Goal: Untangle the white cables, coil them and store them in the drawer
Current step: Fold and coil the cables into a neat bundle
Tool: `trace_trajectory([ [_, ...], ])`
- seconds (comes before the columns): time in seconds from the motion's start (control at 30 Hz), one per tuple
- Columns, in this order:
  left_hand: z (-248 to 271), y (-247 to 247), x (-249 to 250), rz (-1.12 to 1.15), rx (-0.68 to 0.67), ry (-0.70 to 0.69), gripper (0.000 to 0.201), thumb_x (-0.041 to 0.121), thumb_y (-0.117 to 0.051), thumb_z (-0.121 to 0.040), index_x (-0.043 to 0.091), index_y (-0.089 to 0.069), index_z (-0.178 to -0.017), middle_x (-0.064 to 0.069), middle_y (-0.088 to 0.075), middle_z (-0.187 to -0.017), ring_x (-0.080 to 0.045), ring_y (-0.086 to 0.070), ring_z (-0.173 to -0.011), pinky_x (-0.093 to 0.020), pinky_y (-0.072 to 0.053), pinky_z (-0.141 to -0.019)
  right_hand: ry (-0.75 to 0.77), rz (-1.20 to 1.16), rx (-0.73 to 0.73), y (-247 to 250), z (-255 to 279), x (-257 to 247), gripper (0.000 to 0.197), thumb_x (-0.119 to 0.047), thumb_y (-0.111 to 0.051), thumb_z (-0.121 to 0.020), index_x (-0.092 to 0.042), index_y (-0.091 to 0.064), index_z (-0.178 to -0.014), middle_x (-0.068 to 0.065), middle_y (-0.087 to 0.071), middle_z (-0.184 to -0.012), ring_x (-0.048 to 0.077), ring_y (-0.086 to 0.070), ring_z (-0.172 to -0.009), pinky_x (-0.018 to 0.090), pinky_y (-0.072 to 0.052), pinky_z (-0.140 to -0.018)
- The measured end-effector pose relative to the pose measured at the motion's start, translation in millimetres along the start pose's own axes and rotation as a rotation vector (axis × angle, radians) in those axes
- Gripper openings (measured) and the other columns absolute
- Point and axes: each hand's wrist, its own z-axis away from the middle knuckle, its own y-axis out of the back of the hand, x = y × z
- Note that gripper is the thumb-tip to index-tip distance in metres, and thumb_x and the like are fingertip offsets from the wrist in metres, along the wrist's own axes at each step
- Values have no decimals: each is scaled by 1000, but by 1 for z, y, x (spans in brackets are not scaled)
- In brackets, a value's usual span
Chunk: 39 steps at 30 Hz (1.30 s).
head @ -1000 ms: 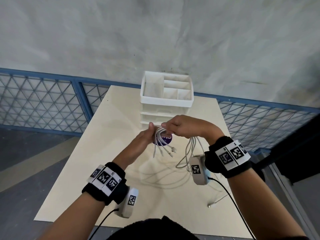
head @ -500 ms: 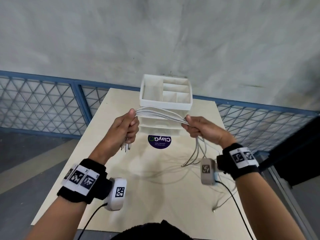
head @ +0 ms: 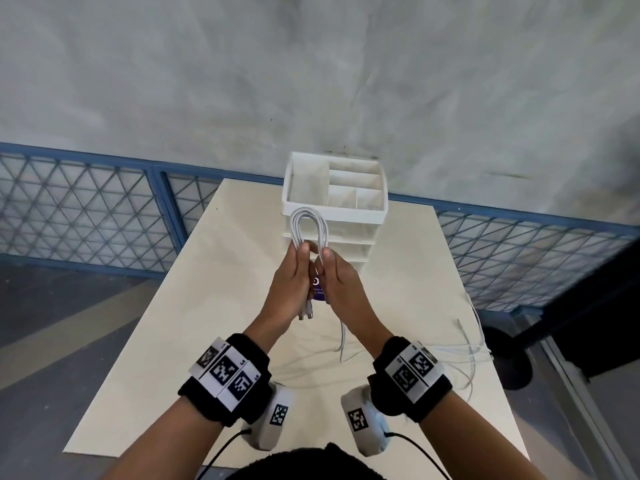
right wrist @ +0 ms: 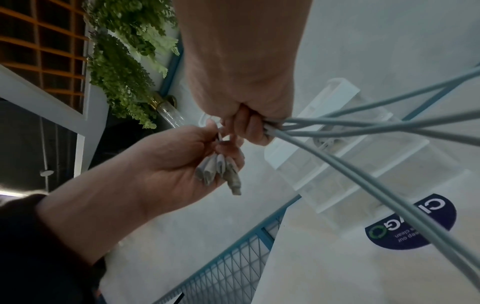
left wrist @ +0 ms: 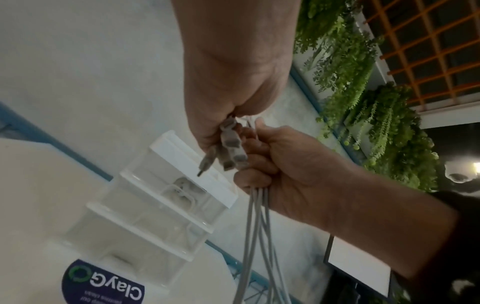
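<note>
A bundle of white cables [head: 309, 225] is folded into an upright loop in front of the white drawer unit [head: 334, 209]. My left hand [head: 298, 263] grips one leg of the loop, and several plugs [head: 306, 313] hang out below its palm. My right hand [head: 329, 265] grips the other leg right beside it, and the long strands [right wrist: 363, 127] trail from it down to the table. The left wrist view shows the plugs [left wrist: 231, 148] bunched between both hands. A coiled cable [left wrist: 182, 189] lies inside the unit's upper clear drawer.
The beige table [head: 207, 323] carries a purple round sticker [head: 318, 291] under my hands. Loose cable strands [head: 467, 351] sprawl toward the table's right edge. The drawers look closed, and the unit's top tray [head: 349, 188] has open compartments. A blue mesh fence [head: 86, 209] runs behind the table.
My hands, which held the cables stretched level between them, have come together. The bundle now stands folded as a loop above them.
</note>
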Motion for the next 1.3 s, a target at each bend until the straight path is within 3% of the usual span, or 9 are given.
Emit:
trace_trajectory([
  [0.1, 0, -3, -1, -23, -22, 34, 38, 38, -29, -99, 9, -54, -101, 2, -48, -73, -1, -51, -40, -18, -41, -45, -19, -17, -16, 2, 1, -1, 40, -44, -27, -99, -29, -62, -88, 3, -53, -60, 31, -54, -62, 48, -52, -67],
  [0.23, 1, -1, -1, 10, -131, 29, 41, 35, -28, -100, 16, -60, -119, 1, -48, -93, 4, -57, -54, -12, -44, -49, -92, 0, -73, 9, 3, -1, 43, -35, -28, -101, -7, -60, -95, -5, -45, -54, 8, -42, -49, 20, -37, -49],
  [0.43, 1, -2, -9, 262, -171, 87, 40, 37, -31, -99, 12, -57, -115, -10, -60, -57, -29, -53, -42, -35, -50, -51, -188, -35, -246, 19, 7, -12, 55, -46, -31, -98, -9, -48, -61, 12, -49, -49, 17, -43, -39, 20, -36, -40],
  [0.53, -6, 0, -8, 365, -112, 69, 41, 36, -29, -99, 8, -59, -99, 0, -72, -64, -26, -60, -44, -33, -53, -45, -235, 2, -338, 21, 11, -13, 60, -53, -30, -96, -7, -47, -62, 3, -49, -45, 18, -44, -41, 24, -39, -46],
  [0.63, -21, 16, -5, 502, 10, -1, 34, 29, -30, -100, 11, -51, -79, 6, -71, -66, -11, -68, -60, -30, -59, -62, -212, 78, -475, 28, 17, 1, 55, -48, -28, -98, -12, -41, -60, -10, -37, -42, 12, -33, -40, 23, -33, -46],
  [0.77, -36, 56, 0, 591, 142, -25, 33, 31, -30, -100, 18, -46, -75, 12, -41, -45, -1, -35, -39, -17, -41, -41, -272, 231, -655, 57, 29, 25, 49, -47, -28, -99, -13, -37, -65, -4, -33, -54, 10, -27, -47, 19, -28, -48],
  [0.97, -28, 59, -31, -243, 46, -174, 29, 29, -28, -100, 22, -44, -76, 5, -43, -67, -3, -38, -51, -13, -34, -46, -142, 396, -646, 75, 23, 6, 43, -37, -31, -100, -24, -42, -61, -7, -36, -57, 8, -31, -52, 19, -31, -57],
  [1.23, 3, 11, -34, -218, -312, 103, 72, 81, -11, -74, 23, -54, -78, 8, -50, -68, -7, -41, -61, -22, -32, -59, 14, 531, -600, 69, -5, -49, 44, -35, -30, -101, -12, -42, -66, -5, -37, -56, 4, -34, -47, 16, -32, -54],
  [1.3, 8, 7, -32, -227, -359, 113, 53, 68, -24, -85, 26, -55, -80, 11, -53, -75, -6, -46, -69, -21, -35, -64, 14, 540, -588, 70, -10, -53, 43, -34, -31, -101, -11, -42, -66, -5, -38, -55, 3, -36, -47, 15, -34, -56],
])
